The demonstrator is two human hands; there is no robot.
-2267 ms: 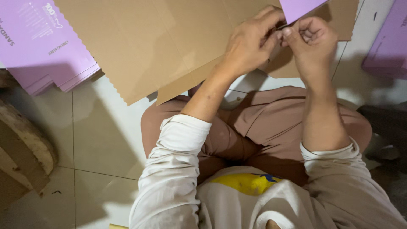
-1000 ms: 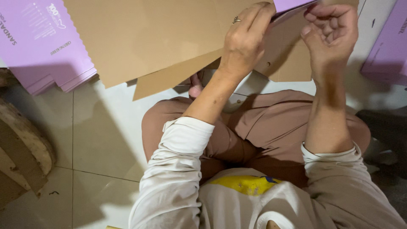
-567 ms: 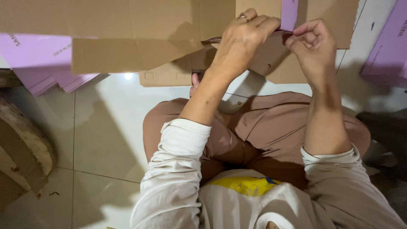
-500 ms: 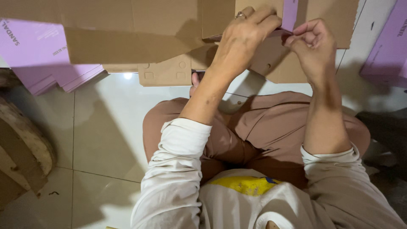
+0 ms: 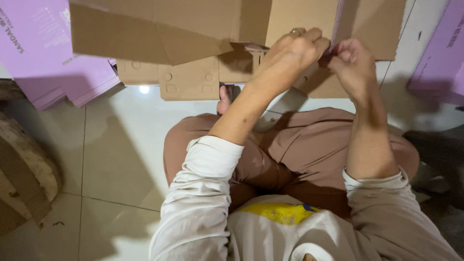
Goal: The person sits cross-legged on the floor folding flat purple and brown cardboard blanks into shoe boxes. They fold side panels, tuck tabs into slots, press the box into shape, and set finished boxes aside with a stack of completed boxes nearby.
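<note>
Nearest the camera, at six o'clock, lie the person's pale long sleeves and a light top with a yellow patch [image 5: 280, 212]. Just beyond, brown trousers [image 5: 309, 154] cover crossed legs on the white tiled floor [image 5: 116, 145], and a bare foot [image 5: 224, 99] peeks out toward twelve o'clock of the knees.

Both forearms reach up to about one o'clock. The left hand [image 5: 290, 53], a ring on one finger, is curled shut, its fingers pinching the edge of a flat brown cardboard box blank [image 5: 193, 29]. The right hand [image 5: 355, 63] sits just beside it at its three o'clock, likewise closed, fingertips nipping the same edge where a thin purple strip [image 5: 337, 19] shows. The two hands nearly touch.

The cardboard spans the top of the view from ten to two o'clock, raised off the floor, with a folded flap bearing punched holes [image 5: 188, 82] hanging beneath.

Farther off, a stack of purple printed sheets [image 5: 43, 58] lies at ten o'clock, more purple sheets [image 5: 440, 53] at two o'clock, and a worn rounded wooden block [image 5: 24, 174] at eight o'clock.
</note>
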